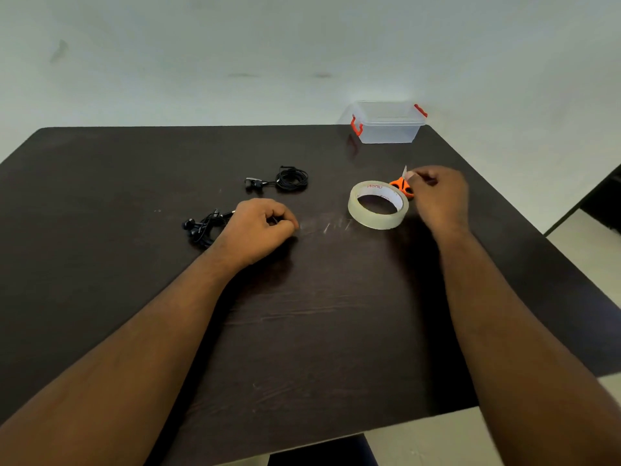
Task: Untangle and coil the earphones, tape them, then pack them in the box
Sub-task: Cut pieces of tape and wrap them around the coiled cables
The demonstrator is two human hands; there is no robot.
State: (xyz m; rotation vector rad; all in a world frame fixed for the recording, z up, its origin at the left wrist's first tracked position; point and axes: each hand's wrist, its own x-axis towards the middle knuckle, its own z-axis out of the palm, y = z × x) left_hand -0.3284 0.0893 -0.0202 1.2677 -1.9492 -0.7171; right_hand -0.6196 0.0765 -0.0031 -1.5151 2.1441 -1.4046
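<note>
**Earphone packing station: condition at time of inspection**

Dark brown table [319, 331] set against a pale wall, viewed from the head camera.

Left hand [258, 228] rests on the table with fingers curled in; a thin dark strand shows between thumb and fingers, so it appears to pinch the cable of the tangled earphones [201, 227]. That tangle lies touching the hand's outer side, earbuds pointing away to the left.

Coiled earphones [290, 179], a second black set, lie farther back on the table, apart from the left hand, cable wound in a neat ring with the buds trailing left.

Right hand [437, 196] is on the right side of the table, fingers curled, at the orange-handled scissors [401, 183]. The handles sit at the fingertips and the blade tip points away. Whether the fingers actually grip the scissors cannot be told.

Roll of clear tape [378, 204] lies flat just beside the scissors, near the right hand.

Clear plastic box [386, 124] with orange latches stands at the far edge, lid off, well apart from both hands
</note>
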